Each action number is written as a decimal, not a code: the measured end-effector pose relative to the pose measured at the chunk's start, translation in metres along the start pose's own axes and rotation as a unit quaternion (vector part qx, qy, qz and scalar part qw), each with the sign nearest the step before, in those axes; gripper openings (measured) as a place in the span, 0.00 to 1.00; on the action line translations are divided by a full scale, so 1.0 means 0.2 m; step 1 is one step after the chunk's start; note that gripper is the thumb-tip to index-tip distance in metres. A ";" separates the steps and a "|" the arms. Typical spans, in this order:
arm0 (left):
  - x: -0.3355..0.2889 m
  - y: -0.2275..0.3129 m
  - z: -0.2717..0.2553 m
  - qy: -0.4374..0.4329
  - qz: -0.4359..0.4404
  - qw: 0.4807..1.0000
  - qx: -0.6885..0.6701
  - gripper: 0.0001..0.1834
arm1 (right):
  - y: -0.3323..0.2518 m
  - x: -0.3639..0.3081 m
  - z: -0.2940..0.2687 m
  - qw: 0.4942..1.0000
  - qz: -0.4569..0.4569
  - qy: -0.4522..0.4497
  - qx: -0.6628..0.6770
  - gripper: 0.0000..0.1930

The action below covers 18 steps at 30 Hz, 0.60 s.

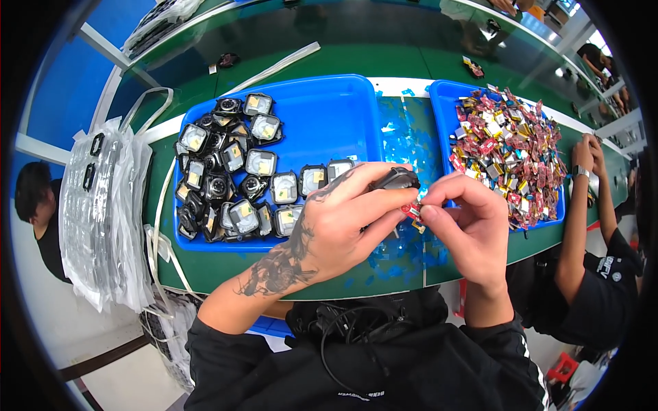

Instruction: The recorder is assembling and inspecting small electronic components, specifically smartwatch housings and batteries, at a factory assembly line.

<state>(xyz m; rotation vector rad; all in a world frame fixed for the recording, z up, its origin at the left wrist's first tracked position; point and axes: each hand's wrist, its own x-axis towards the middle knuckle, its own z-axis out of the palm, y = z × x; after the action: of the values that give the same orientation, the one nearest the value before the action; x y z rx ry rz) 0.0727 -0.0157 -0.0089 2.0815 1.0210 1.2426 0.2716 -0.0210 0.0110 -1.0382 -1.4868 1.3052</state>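
My left hand [346, 222], closed, grips a black watch case [397, 179] between thumb and fingers above the gap between two blue trays. A small red circuit board [411, 210] sits at my left thumb tip, just under the case. My right hand [473, 229] pinches that board with thumb and forefinger; whether it is still joined to the case is hidden by my fingers. In the left blue tray [329, 83] lie many black watch cases [262, 163], several showing pale square insides. Red boards with yellow and silver parts [507, 151] fill the right blue tray [436, 113].
Both trays rest on a green table [356, 274] littered with blue scraps [401, 140]. Clear plastic packs [106, 212] are stacked at the left, beside a seated person [44, 219]. A co-worker's forearms [576, 198] reach in at the right. A white strap [274, 67] lies behind the left tray.
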 end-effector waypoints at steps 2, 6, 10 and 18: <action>0.00 0.01 -0.03 -0.031 -0.017 0.999 0.009 0.16 | 0.00 0.00 -0.01 1.000 0.002 -0.003 0.005 0.02; -0.02 -0.01 0.01 -0.067 -0.243 0.919 -0.305 0.10 | 0.03 -0.02 -0.02 0.996 0.025 -0.020 0.080 0.03; 0.01 0.00 0.00 -0.081 -0.377 0.797 -0.464 0.08 | 0.07 -0.03 0.00 0.998 -0.043 -0.003 0.043 0.06; -0.01 0.00 0.05 -0.018 -0.273 0.893 -0.357 0.16 | 0.11 0.01 0.05 0.996 -0.046 0.076 -0.009 0.15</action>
<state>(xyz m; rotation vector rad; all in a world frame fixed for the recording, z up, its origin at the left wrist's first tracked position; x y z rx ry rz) 0.0810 -0.0172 -0.0145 1.1436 0.8623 1.0518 0.2618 -0.0190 -0.0119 -1.0449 -1.4173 1.1246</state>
